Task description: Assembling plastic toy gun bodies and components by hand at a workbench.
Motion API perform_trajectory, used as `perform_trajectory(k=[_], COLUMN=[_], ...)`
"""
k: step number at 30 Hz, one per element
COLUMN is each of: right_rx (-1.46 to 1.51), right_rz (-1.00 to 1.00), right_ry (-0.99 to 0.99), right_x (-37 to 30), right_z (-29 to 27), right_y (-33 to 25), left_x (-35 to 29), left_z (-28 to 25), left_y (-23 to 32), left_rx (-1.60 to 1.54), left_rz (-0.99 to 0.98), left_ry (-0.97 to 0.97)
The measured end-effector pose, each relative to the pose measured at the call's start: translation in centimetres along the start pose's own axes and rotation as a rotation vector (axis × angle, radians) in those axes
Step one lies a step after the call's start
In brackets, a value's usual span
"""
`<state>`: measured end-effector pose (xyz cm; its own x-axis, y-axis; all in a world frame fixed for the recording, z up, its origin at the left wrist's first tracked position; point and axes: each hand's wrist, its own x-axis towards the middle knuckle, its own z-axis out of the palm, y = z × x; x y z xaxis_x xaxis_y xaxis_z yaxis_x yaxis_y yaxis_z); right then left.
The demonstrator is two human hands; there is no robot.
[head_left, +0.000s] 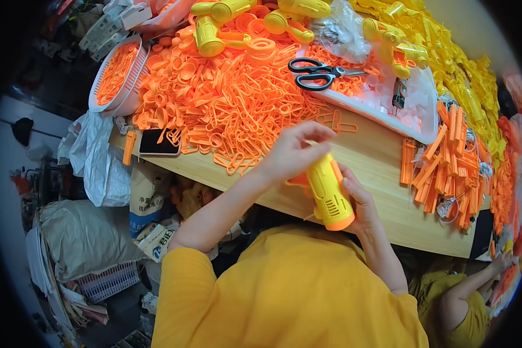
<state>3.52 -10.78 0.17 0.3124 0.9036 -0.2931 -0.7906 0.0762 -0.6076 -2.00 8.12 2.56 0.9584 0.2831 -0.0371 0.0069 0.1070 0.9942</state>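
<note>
Light wood table (383, 174), a pale wall (475, 29) at upper right, grey floor (95, 329) at lower left.

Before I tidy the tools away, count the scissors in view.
1. The scissors lie over the left end of the white tray, blades pointing right. More may be hidden under the orange parts.

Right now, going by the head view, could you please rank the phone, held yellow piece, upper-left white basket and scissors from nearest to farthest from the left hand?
From the left hand:
1. Held yellow piece: just below, to the right.
2. Scissors: above.
3. Phone: to the left.
4. White basket: upper left, farthest.
</note>
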Motion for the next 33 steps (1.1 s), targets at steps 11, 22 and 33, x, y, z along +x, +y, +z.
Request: perform_trajectory(k=[11,22,33], right_rx=[0.252,0.260,0.257], right_rz=[-0.130,-0.202,-0.205], right_ry=[0.035,0.155,0.189], right_x=[-1.9,-1.9,-1.7], right_z=[-3.2,-3.6,-3.1], right_y=[-0.9,-0.5,-0.3], left_x=[-0.7,-2.5,4.5], left_z=[-21.6,-34.4,-30.5], left_y=[3.7,3.0,6.6], left_rx=[0.769,0.791,1.344], left_rz=[0.205,0.149,0.221], left_ry=[0.901,1.016,1.043])
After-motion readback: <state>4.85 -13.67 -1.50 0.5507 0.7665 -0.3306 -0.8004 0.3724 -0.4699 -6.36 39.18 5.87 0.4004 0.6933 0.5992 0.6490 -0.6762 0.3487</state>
